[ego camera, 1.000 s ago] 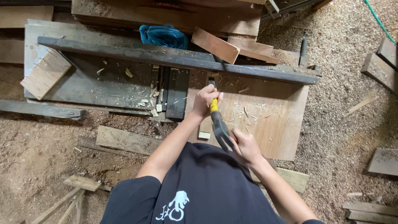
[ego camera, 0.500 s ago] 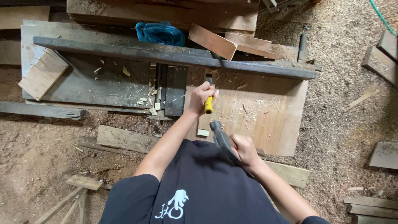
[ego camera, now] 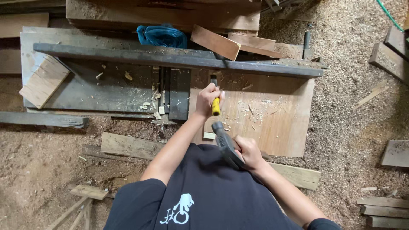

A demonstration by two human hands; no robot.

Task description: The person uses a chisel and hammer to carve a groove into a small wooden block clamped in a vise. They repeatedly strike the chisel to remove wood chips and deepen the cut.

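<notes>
My left hand (ego camera: 207, 99) grips a chisel with a yellow handle (ego camera: 216, 107), its blade (ego camera: 213, 80) pointing away from me onto a brown wooden board (ego camera: 272, 119). My right hand (ego camera: 249, 151) holds a dark hammer (ego camera: 223, 142), raised a short way back from the chisel's yellow end. Wood chips lie scattered on the board around the chisel.
A long dark plank (ego camera: 179, 61) crosses above the board. A blue cloth (ego camera: 162, 36) lies behind it, with several offcuts (ego camera: 215, 42) beside. A grey panel (ego camera: 85, 85) with a light wood block (ego camera: 42, 81) sits left. Sawdust (ego camera: 353, 106) and loose planks (ego camera: 128, 145) cover the ground.
The hammer has drawn back from the chisel's end toward me. My left hand keeps the chisel in place on the board.
</notes>
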